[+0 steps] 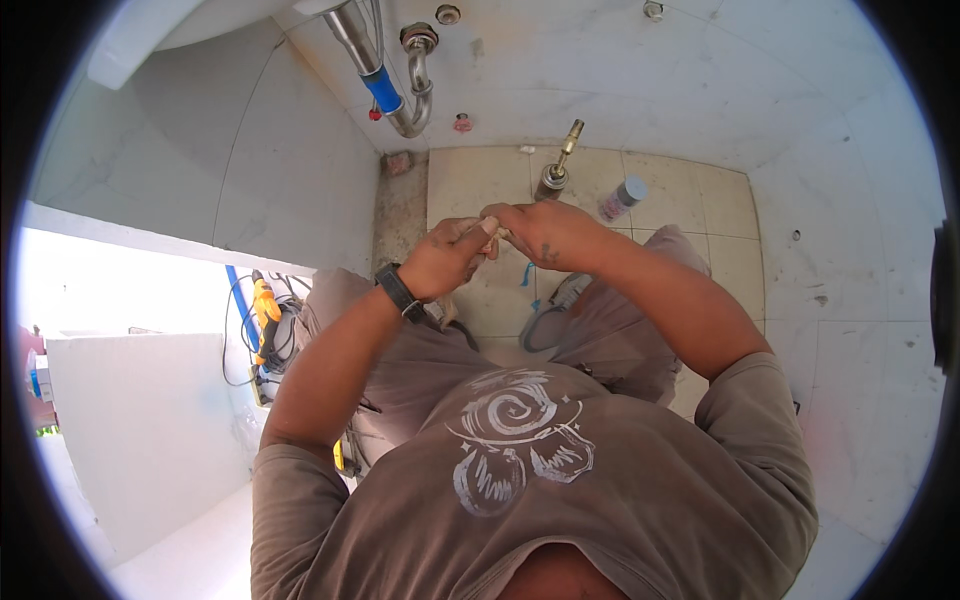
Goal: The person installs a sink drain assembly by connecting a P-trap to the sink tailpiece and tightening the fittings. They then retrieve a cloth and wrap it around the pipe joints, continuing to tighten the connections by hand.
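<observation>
My left hand [447, 258], with a dark watch on its wrist, meets my right hand [552, 236] in front of me, above the tiled floor. The fingers of both are closed and pinched together at one spot. Whatever lies between the fingertips is small and mostly hidden, so I cannot make it out. Just beyond my right hand stands a gas torch [568, 148] with a brass nozzle on a canister. To its right is a spray can [622, 198] with a grey cap.
A metal drain pipe [351, 38] with a blue band [381, 90] hangs at the far left, its curved trap running to the wall. A pink-red fitting [462, 123] sits on the wall. Left of my knee lie a yellow power tool [266, 304] and tangled cables [284, 340].
</observation>
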Demonstrator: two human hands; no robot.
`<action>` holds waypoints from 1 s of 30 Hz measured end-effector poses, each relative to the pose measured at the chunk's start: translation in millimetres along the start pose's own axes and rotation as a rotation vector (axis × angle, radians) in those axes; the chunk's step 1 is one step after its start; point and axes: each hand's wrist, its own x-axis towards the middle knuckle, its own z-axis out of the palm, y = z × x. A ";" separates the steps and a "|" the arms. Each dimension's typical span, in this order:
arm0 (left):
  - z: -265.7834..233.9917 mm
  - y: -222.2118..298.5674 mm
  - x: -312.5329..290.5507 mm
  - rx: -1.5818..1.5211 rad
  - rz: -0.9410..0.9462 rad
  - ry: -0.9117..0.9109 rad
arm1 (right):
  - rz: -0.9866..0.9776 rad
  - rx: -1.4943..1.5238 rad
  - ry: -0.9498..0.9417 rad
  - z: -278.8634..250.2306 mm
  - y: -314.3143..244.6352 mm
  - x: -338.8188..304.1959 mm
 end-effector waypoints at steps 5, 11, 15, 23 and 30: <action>-4.6 -15.0 -1.2 -0.208 -0.181 -0.024 | 0.064 0.055 0.043 13.1 -2.3 3.5; 3.6 -21.1 7.2 1.061 0.851 0.602 | 0.302 0.327 0.185 30.5 16.8 11.5; -15.0 -17.7 3.2 1.359 0.690 0.390 | 0.292 0.442 0.164 33.7 19.2 20.9; -26.8 -4.6 3.0 0.698 0.608 0.249 | 0.239 0.572 -0.028 -8.1 9.7 9.4; -20.4 5.8 -1.6 0.871 0.677 0.291 | 0.182 0.715 0.084 -12.1 0.3 6.6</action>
